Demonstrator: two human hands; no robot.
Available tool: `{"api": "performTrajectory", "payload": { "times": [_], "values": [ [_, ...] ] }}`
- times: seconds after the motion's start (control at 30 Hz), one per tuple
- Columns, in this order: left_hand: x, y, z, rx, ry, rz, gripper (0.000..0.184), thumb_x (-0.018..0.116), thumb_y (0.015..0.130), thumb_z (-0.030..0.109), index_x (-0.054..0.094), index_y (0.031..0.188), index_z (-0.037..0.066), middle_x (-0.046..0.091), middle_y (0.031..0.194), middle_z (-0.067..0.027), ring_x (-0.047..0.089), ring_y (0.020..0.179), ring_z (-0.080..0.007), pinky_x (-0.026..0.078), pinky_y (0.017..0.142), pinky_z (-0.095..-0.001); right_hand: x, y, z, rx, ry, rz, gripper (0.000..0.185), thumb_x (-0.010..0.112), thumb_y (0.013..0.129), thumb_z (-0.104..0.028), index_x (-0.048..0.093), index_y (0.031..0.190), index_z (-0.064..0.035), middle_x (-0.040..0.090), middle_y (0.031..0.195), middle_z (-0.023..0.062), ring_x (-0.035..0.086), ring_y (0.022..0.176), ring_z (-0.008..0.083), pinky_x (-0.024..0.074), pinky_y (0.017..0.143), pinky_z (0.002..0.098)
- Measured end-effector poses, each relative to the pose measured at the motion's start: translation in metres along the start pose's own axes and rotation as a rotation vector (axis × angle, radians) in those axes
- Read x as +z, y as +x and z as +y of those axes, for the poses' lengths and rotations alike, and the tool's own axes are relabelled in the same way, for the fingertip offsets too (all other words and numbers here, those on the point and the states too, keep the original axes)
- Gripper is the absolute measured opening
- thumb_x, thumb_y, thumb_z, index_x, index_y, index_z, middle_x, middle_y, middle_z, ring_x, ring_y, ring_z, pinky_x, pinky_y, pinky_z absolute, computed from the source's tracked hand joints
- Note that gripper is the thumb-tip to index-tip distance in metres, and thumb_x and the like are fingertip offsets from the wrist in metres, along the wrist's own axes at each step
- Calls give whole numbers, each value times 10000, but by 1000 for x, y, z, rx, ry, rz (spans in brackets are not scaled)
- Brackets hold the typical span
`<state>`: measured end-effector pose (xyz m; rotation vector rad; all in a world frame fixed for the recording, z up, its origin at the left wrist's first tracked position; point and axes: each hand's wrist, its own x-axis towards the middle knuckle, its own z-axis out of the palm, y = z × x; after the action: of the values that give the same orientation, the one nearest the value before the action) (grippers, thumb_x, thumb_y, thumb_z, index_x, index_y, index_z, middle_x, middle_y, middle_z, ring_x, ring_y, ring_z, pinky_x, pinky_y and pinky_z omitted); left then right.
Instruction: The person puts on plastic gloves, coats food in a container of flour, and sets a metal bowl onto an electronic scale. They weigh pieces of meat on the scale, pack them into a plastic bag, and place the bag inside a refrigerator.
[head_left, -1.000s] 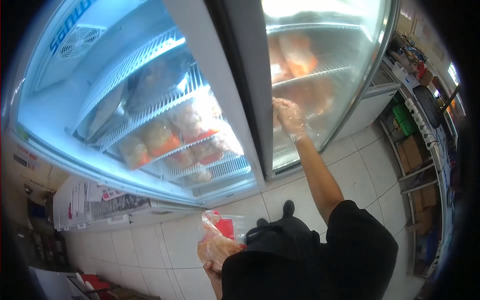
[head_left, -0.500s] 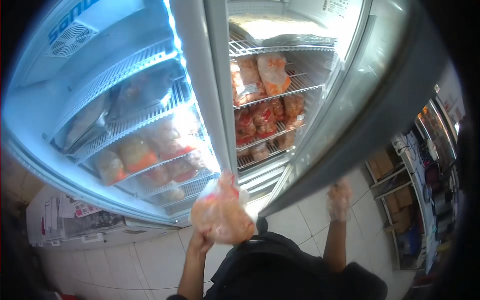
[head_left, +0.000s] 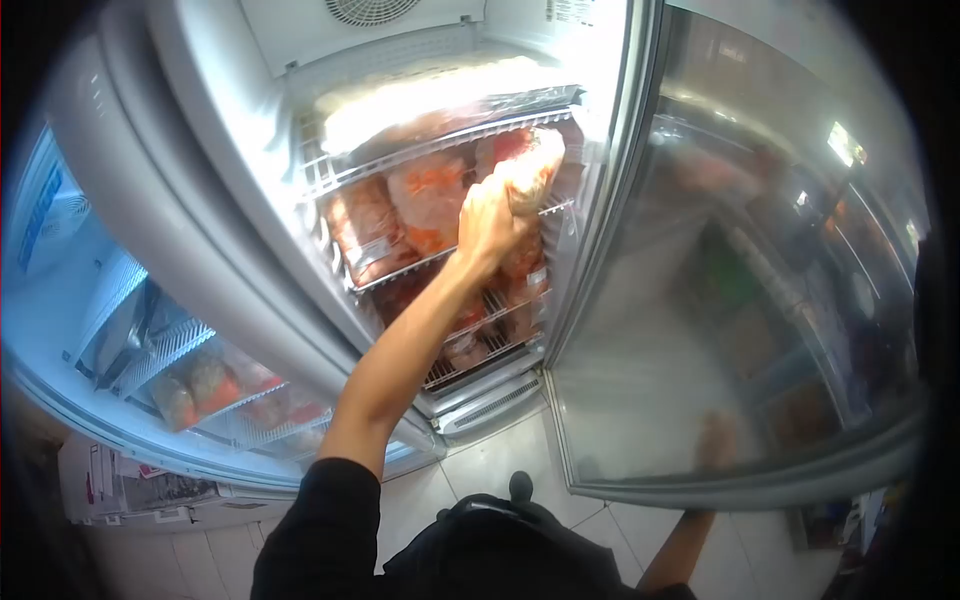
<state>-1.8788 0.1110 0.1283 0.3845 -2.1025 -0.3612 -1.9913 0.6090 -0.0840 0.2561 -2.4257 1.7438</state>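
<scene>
My left hand (head_left: 487, 225) reaches into the open right compartment of the fridge, its fingers wrapped round a clear bag of meat (head_left: 535, 170) with red on it. The bag is at the right end of the shelf below the top one, beside a bag with orange patches (head_left: 428, 200) and another meat pack (head_left: 368, 232). At the lower right, my right hand (head_left: 716, 440) shows blurred through the glass door (head_left: 640, 400); its fingers cannot be made out.
A large clear-wrapped pack (head_left: 440, 105) lies on the top shelf. More bagged meat (head_left: 465, 350) sits lower down. The blue-lit left compartment (head_left: 60, 330) holds bags on racks. Pale floor tiles (head_left: 500, 450) lie below, and a white cabinet (head_left: 150, 500) stands at the lower left.
The right glass door has swung open, first pulled by my right hand. My left hand has risen from low down with the bag into the right compartment. The view has shifted right.
</scene>
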Motion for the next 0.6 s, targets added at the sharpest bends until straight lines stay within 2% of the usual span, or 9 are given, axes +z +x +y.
{"api": "performTrajectory", "payload": {
  "times": [0.1,0.13,0.17,0.23,0.27,0.3,0.43,0.53,0.6],
  "values": [
    [46,43,-7,-99,289,-26,442,718,665,173,527,1053,82,632,884,-182,607,835,-383,497,716,-437,-15,33,22,30,-2,45,289,436,948,-276,568,1018,-30,572,903,69,503,763,181,441,747,345],
    [61,55,-17,-226,276,-176,474,712,671,169,521,1104,132,610,989,-168,584,922,-380,468,794,-455,-18,43,28,37,-10,56,288,436,946,-274,569,1020,-29,573,903,73,505,761,185,442,745,347],
    [78,64,-34,-227,283,-171,474,712,671,169,521,1104,132,610,989,-168,584,922,-380,468,794,-455,-21,52,34,43,-11,64,288,437,945,-272,569,1022,-28,574,904,76,507,758,188,443,744,349],
    [107,73,-79,195,495,26,471,689,678,136,531,1121,160,566,1123,-142,525,1068,-353,396,905,-484,-27,64,45,66,-27,85,287,438,943,-268,569,1025,-26,576,906,83,510,754,196,444,740,353],
    [118,79,-102,140,556,-170,478,666,676,93,557,1132,185,532,1200,-104,463,1174,-290,316,973,-511,-30,67,49,79,-36,97,286,439,942,-266,569,1027,-25,577,906,86,511,752,200,445,739,354],
    [104,84,-103,112,567,-409,333,475,851,230,543,1178,219,478,1285,-67,426,1215,-290,346,995,-488,-30,69,53,82,-51,96,286,439,941,-264,569,1029,-25,578,907,89,513,750,204,446,737,356],
    [89,88,-122,245,724,-742,370,391,907,269,517,1252,226,440,1339,-43,379,1266,-215,308,1047,-429,-41,73,61,105,-89,97,285,442,937,-255,570,1037,-21,582,910,102,519,742,219,450,730,363],
    [59,83,-57,19,564,-920,564,582,746,167,462,1296,176,442,1338,-119,411,1243,-291,374,1004,-429,-40,67,60,114,-114,75,284,443,934,-249,570,1043,-19,585,912,112,524,735,231,453,725,369],
    [24,67,-9,-103,403,-911,746,710,638,99,426,1326,143,444,1338,-171,433,1228,-342,418,976,-430,-35,63,58,103,-123,53,284,445,932,-245,571,1047,-17,588,913,118,527,731,238,454,722,373]
  ]
}}
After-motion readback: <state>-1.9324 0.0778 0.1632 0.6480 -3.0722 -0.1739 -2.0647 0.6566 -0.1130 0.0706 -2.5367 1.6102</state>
